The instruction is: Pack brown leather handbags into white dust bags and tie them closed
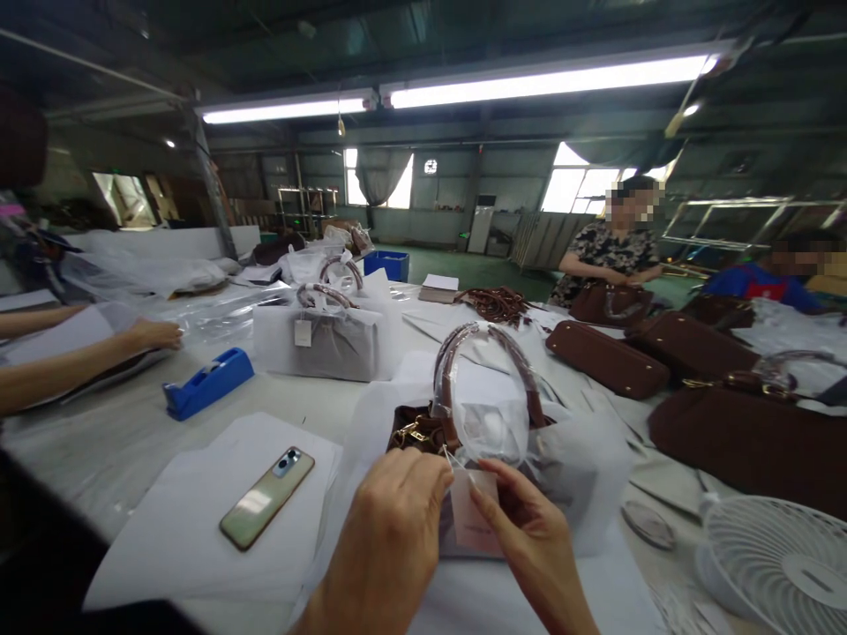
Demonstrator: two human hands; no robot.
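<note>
One pale tag stood between the left hand and the right hand, at the near face of a paper-wrapped bag whose long axis ran left to right just beyond the fingertips. Taller than wide, the tag lay below its string, near the foot of the brown handles. The right thumb and forefinger pinched its right side; the left fingers bunched by its upper left corner, and whether they gripped the string could not be told.
</note>
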